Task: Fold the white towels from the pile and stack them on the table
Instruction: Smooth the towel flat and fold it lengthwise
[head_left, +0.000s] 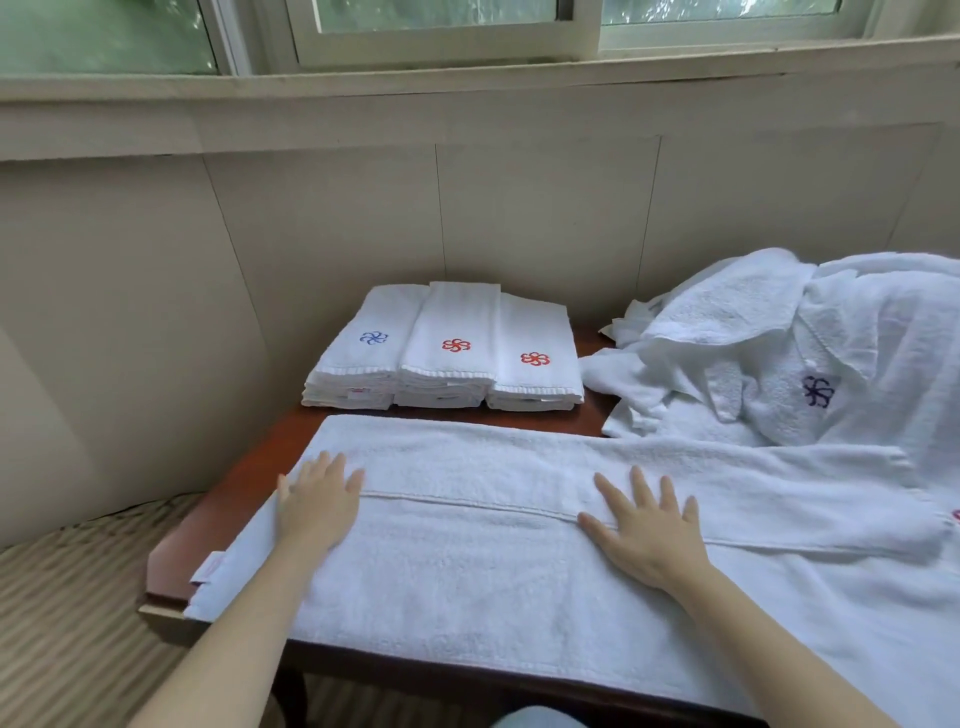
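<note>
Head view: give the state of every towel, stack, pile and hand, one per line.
Long towel: partly folded, spread flat along the front of the table.
Left hand: flat, pressing the long towel's left end.
Right hand: flat, fingers spread, pressing near the towel's middle.
Folded stacks: three, neat, side by side at the table's back.
Pile: unfolded, crumpled, at the right.

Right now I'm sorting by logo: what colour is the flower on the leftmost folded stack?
Blue flower on the leftmost stack, clearest in the head view.
</note>
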